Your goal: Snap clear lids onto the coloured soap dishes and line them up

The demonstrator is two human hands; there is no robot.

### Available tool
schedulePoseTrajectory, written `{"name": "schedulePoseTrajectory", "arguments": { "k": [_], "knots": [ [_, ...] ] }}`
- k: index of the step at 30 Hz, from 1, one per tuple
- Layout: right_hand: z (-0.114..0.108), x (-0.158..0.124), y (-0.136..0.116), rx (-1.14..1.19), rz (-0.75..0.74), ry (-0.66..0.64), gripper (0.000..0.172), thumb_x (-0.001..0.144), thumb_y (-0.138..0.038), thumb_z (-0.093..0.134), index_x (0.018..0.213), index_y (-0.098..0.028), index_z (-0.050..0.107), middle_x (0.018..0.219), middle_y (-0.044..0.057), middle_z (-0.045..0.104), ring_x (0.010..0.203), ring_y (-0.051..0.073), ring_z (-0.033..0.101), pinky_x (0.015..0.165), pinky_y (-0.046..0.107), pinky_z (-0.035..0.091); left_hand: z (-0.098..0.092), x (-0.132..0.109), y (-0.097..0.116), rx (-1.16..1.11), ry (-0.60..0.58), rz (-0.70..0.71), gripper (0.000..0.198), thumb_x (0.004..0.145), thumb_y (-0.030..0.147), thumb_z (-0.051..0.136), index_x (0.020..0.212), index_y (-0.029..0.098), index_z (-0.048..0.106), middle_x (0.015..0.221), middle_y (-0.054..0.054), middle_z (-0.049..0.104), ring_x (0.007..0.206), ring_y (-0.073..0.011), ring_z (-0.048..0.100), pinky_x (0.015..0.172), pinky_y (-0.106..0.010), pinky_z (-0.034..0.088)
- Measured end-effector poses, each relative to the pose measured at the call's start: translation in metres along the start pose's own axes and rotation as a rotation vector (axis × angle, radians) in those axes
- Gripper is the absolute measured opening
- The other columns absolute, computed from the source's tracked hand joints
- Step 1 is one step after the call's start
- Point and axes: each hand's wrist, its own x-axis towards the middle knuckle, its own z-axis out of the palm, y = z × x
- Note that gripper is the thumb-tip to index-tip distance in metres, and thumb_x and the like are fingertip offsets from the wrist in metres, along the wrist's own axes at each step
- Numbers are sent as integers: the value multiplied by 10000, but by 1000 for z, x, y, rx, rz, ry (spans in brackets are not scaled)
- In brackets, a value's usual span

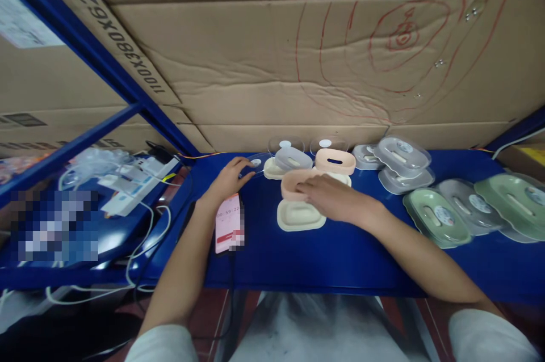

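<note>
My left hand (232, 179) is at the left of the blue table, thumb and fingers closed on the near edge of a clear plastic lid (260, 164) with a round white label. My right hand (326, 194) grips a pink soap dish (290, 185), which is tilted above a cream soap dish base (301, 217). Behind them a grey soap dish (293, 158) rests on another cream base (273, 169). To its right, a pink soap dish with a dark slot (335, 161) sits on a cream piece, partly hidden by my right hand.
Two clear lids (285, 144) stand by the cardboard wall (255, 67). Grey covered soap dishes (402, 155) and green ones (438, 217) are stacked on the right. A phone (227, 226) lies under my left forearm. A power strip (136, 186) with cables is at the left.
</note>
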Motion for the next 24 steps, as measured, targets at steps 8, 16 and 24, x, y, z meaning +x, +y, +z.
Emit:
{"name": "schedulePoseTrajectory", "arguments": {
  "k": [8,16,24],
  "knots": [
    [-14,3,52,-218,368,150,460,1013,-70,408,1425,-92,613,1410,239,653,1329,367,590,1102,479,387,-4,-8,73,-143,-191,183,256,1013,456,633,1158,253,690,1202,-75,701,1176,-250,661,1088,-422,509],
    [-19,-7,27,119,130,8,365,1043,-234,527,1378,-221,670,1368,103,720,1248,268,675,1008,341,490,31,-30,133,-65,-537,322,588,839,395,867,1363,270,630,1386,-105,628,1311,-336,588,1097,-490,486],
    [-43,-44,100,-70,564,223,469,1041,-327,579,1498,-224,579,1572,193,542,1438,356,504,1161,504,381,24,-21,87,101,-339,214,243,920,210,683,1161,227,705,1304,-119,712,1222,-329,671,1100,-518,492]
  ]
}}
